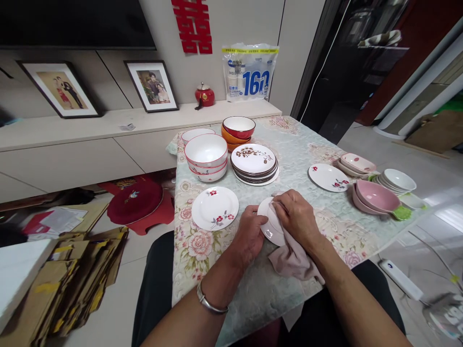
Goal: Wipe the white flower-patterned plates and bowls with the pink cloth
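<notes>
My left hand [252, 232] grips the left edge of a small white plate [266, 230], its thumb on the face, tilted above the table. Closed around a pale pink cloth [294, 258], my right hand [295, 215] presses it on the plate's upper right part. The cloth's loose end hangs down toward the table's front. Left of my hands, a white plate with red flowers [215, 208] lies flat on the tablecloth. Just beyond them rises a stack of white plates with a brown flower pattern [253, 159]. A second red-flowered plate [328, 177] lies to the right.
Behind are stacked white bowls with red rims [206, 152] and red and orange bowls [238, 129]. Pink leaf-shaped dishes [376, 196] and small white bowls [399, 180] stand near the right edge. A red stool [135, 202] and flattened cardboard [72, 284] are on the floor at left.
</notes>
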{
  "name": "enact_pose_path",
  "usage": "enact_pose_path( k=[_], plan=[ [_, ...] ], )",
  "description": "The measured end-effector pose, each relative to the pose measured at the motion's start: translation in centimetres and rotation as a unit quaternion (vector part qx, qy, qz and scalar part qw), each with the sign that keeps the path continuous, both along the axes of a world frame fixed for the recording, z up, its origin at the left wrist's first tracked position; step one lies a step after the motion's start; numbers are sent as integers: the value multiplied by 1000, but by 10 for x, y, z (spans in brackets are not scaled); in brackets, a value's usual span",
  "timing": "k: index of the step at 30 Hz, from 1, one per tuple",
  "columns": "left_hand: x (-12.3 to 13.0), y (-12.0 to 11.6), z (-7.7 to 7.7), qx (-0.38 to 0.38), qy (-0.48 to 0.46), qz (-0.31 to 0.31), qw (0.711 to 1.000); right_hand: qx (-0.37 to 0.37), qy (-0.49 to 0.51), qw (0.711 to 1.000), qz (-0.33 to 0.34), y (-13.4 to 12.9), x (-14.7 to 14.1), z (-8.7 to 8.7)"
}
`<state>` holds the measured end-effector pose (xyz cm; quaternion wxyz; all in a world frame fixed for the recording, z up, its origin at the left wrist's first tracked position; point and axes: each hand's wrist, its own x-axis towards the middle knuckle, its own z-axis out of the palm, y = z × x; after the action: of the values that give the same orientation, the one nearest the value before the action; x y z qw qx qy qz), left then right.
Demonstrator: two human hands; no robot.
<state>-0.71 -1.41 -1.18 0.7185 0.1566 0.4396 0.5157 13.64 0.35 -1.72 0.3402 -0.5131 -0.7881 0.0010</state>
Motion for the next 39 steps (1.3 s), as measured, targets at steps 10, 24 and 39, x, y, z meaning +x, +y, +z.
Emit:
enact_pose_path(
  k=[10,24,39],
  plan=[
    [-1,1,-1,27,-59,-48,997,-24,2,998,-57,10,11,-7],
    [0,-2,-1,32,-70,-52,996,-43,0,999,-1,11,4,-1],
    [-1,-2,-6,39,-78,-60,994,-28,-30,999,13,7,0,-1]
  ],
)
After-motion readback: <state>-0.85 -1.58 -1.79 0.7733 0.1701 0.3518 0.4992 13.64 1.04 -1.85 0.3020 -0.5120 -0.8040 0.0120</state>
